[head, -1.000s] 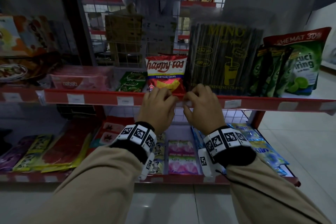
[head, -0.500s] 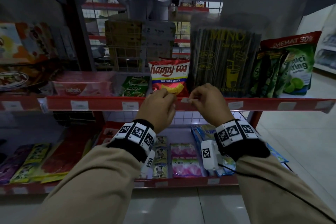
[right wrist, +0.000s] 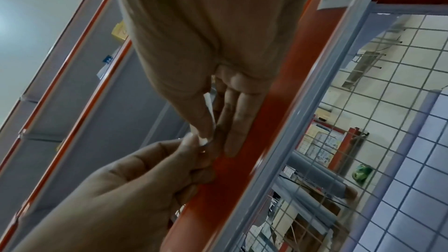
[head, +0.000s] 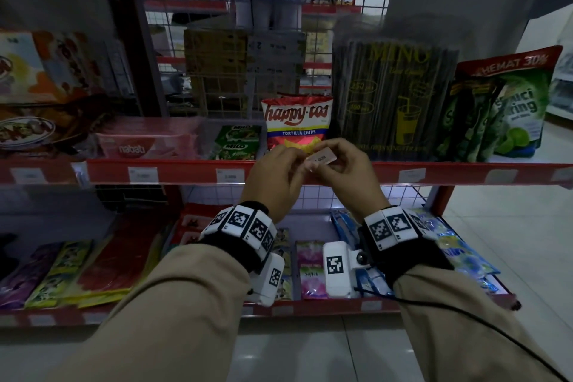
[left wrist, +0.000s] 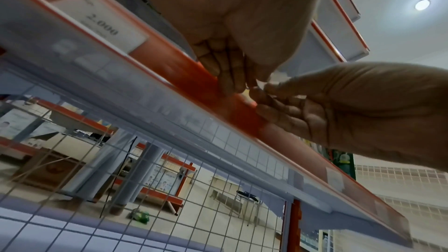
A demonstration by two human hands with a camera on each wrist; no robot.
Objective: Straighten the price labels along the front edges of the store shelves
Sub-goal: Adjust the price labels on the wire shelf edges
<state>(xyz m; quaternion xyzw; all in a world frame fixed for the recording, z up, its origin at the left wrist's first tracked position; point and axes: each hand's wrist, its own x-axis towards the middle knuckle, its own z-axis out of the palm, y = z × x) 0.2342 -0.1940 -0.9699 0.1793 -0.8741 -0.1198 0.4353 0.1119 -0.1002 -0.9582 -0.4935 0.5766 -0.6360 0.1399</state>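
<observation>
A small pale price label (head: 322, 158) with dark print is off the red shelf rail (head: 186, 171) and hangs slightly tilted just above it, in front of the Happy Tos chip bag (head: 296, 124). My left hand (head: 298, 161) pinches its left end and my right hand (head: 334, 166) pinches its right end. In the left wrist view the label (left wrist: 278, 78) shows only as a white scrap between the fingertips of my left hand (left wrist: 232, 81) and right hand (left wrist: 269, 91). In the right wrist view the label (right wrist: 209, 110) is a thin sliver against my right thumb.
Other labels sit in the rail: two to the left (head: 143, 174) (head: 230, 176) and one to the right (head: 411, 174). Nabati wafers (head: 139, 146), Milo packs (head: 238, 143), a straw pack (head: 393, 96) and green dish-soap pouches (head: 508, 112) line the shelf. A lower shelf (head: 310, 307) holds sachets.
Both hands rose from the rail. The label they pinched at the rail has come out and is now held above it, its printed face showing.
</observation>
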